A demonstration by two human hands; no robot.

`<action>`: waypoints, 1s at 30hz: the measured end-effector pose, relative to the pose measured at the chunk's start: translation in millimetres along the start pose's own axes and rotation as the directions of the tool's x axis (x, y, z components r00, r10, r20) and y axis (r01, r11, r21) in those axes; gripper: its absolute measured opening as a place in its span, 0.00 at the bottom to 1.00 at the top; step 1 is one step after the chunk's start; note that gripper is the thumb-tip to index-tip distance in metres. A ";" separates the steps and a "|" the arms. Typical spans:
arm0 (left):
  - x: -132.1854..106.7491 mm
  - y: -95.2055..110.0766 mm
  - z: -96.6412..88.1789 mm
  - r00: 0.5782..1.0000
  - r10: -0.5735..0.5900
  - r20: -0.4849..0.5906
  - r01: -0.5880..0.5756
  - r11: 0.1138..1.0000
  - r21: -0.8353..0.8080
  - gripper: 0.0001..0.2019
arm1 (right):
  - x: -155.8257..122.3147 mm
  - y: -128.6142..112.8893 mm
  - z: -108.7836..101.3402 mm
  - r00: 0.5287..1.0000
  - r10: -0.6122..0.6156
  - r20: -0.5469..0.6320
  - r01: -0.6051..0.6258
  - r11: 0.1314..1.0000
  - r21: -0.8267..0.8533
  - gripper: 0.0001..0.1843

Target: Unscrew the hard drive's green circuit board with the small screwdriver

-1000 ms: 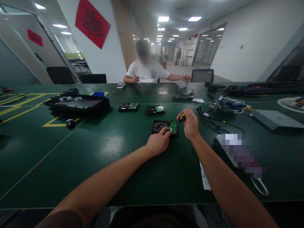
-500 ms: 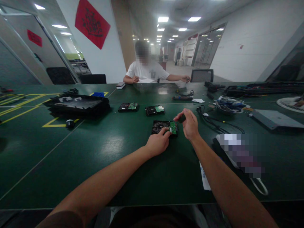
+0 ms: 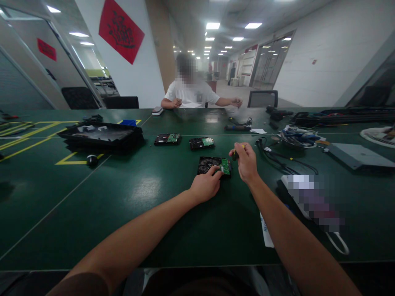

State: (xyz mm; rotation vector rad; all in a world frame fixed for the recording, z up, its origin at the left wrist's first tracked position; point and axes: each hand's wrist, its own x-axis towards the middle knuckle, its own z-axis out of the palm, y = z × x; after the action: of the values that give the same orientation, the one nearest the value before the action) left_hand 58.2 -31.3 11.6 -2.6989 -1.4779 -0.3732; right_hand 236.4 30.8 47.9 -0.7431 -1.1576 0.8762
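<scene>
Head camera looks down a long green table (image 3: 92, 197) that fills the lower two thirds of the frame, with both of the person's bare forearms reaching up from the bottom edge toward centre. At left centre sits one black tray (image 3: 100, 135); at far right one grey flat box (image 3: 358, 154), and between it and the hands one tangle of black cables (image 3: 277, 158). Three hard drives lie board-side up: two further back in a row, one (image 3: 167, 139) left of the other (image 3: 201, 143), and the nearest hard drive (image 3: 213, 165) at frame centre, directly ahead of the hands, its long axis running left to right across the picture. The left hand (image 3: 205, 186) is the nearer one; its fingertips press on the drive's lower edge by the green circuit board (image 3: 225, 166), steadying rather than gripping it. The right hand (image 3: 246, 162) hangs just beside the drive's right end, fingers closed around a small screwdriver (image 3: 236, 154) with a yellow and black handle; where the tip lands cannot be made out. One other person (image 3: 191, 93) sits at the far side, hands on the table, well apart.
</scene>
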 end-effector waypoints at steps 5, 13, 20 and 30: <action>-0.1 0.1 0.6 1.000 -0.007 0.004 0.007 1.000 0.001 0.23 | -0.4 -5.4 2.0 0.997 -0.006 0.075 0.000 0.996 0.087 0.18; -0.3 0.4 -1.0 1.000 -0.002 0.011 0.002 1.000 -0.001 0.22 | 0.4 -2.6 1.1 0.996 0.004 0.089 -0.016 0.991 0.135 0.26; 0.5 0.9 0.9 1.000 -0.009 0.006 0.009 1.000 0.004 0.22 | 1.2 1.1 0.3 1.000 0.004 0.018 -0.005 0.998 0.063 0.19; 0.5 -1.0 3.1 1.000 0.004 -0.009 -0.004 1.000 -0.001 0.22 | -5.4 -11.3 7.2 0.983 0.056 0.172 -0.086 0.981 0.175 0.26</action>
State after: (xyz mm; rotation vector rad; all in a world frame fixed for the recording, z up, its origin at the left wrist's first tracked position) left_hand 58.3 -29.9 8.7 -2.6968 -1.4697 -0.3852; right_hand 230.7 21.1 56.9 -0.5725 -1.1846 1.1059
